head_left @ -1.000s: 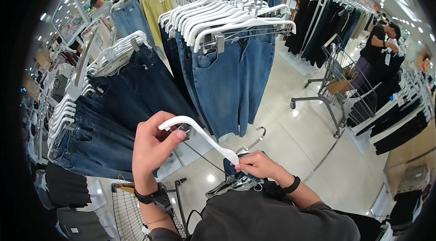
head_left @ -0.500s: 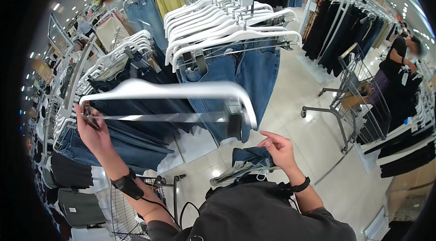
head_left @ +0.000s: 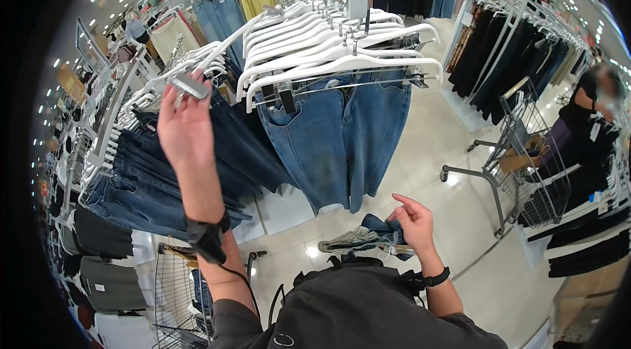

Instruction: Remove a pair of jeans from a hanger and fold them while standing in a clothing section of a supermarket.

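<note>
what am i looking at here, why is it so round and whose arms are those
One camera sits on a person's head, looking forward and down through a wide lens, which bends the edges. The arms are that person's own. The left hand is raised, gripping a white hanger by its clip end. The right hand, fingers loose, rests against a bundle of denim at the waist. Ahead is a rack of blue jeans; a wire cart stands below.

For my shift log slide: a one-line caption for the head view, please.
Left hand holds a white hanger up beside racked dark jeans; right hand open by folded jeans.
</note>
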`<state>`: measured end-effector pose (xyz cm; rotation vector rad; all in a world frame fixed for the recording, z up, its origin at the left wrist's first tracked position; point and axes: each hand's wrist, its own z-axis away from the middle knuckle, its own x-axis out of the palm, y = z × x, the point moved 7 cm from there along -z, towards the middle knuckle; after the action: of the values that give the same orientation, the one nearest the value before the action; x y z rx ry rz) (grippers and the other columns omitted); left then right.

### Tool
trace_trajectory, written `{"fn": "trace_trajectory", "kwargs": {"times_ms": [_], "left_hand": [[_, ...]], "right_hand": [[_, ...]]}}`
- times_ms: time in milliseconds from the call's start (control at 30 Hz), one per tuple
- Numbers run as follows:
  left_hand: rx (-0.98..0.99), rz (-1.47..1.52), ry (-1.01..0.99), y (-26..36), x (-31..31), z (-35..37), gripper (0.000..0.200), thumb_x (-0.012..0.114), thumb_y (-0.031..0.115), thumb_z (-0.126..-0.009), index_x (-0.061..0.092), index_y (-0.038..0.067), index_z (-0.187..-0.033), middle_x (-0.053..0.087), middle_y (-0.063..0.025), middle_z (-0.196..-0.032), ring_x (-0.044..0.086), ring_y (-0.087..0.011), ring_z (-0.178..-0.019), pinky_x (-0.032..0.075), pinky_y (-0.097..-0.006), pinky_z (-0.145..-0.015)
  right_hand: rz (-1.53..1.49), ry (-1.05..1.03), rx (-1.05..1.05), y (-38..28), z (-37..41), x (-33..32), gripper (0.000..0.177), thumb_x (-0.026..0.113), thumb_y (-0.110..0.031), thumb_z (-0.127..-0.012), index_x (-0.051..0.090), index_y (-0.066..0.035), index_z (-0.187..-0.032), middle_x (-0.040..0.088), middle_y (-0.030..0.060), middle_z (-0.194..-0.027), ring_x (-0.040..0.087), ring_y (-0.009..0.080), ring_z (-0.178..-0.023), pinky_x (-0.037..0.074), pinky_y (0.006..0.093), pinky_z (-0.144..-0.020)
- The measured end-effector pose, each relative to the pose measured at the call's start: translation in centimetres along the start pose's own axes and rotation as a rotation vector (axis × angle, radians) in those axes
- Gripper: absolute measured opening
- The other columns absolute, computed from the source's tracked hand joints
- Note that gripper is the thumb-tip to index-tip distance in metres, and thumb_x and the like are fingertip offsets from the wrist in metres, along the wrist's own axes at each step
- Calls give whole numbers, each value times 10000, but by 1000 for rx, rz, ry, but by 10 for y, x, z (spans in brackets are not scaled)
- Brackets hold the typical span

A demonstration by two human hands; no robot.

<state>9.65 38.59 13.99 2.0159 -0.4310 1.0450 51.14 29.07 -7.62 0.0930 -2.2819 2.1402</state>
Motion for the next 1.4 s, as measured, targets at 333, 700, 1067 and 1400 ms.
{"fn": "trace_trajectory", "kwargs": {"times_ms": [333, 700, 1067, 1400], "left_hand": [[173, -23, -59, -86, 86, 24, 373, 587, 52, -916, 335, 69, -1191, 533, -115, -1063, 549, -183, -989, 454, -343, -882], [-177, -881, -561, -128, 121, 70, 685, 560, 183, -944, 160, -19, -1462, 639, -185, -1085, 611, -219, -1079, 524, -297, -769], [-257, -861, -526, -112, 106, 84, 721, 555, 167, -925, 121, 12, -1481, 672, -110, -707, 642, -146, -554, 459, -235, -501], [-448, -1304, -989, -70, -37, 194, 547, 697, 257, -814, 516, 52, -1288, 649, -165, -998, 628, -286, -869, 493, -369, -764]], "right_hand": [[50, 47, 38, 8, 3, -15, 300, 594, -150, -926, 604, 25, -1170, 652, 47, -720, 550, 48, -623, 377, 185, -554], [0, 90, 34, 19, 7, -20, 276, 592, -120, -921, 614, 18, -1159, 636, 35, -696, 549, 56, -588, 350, 179, -507], [-8, -7, 116, 23, 3, 7, 285, 608, -94, -909, 611, 25, -1169, 628, 28, -733, 599, 81, -664, 448, 199, -612], [25, -194, 115, 35, -6, 82, 187, 596, -125, -923, 675, 29, -994, 622, 32, -666, 545, 55, -589, 354, 188, -511]]}}
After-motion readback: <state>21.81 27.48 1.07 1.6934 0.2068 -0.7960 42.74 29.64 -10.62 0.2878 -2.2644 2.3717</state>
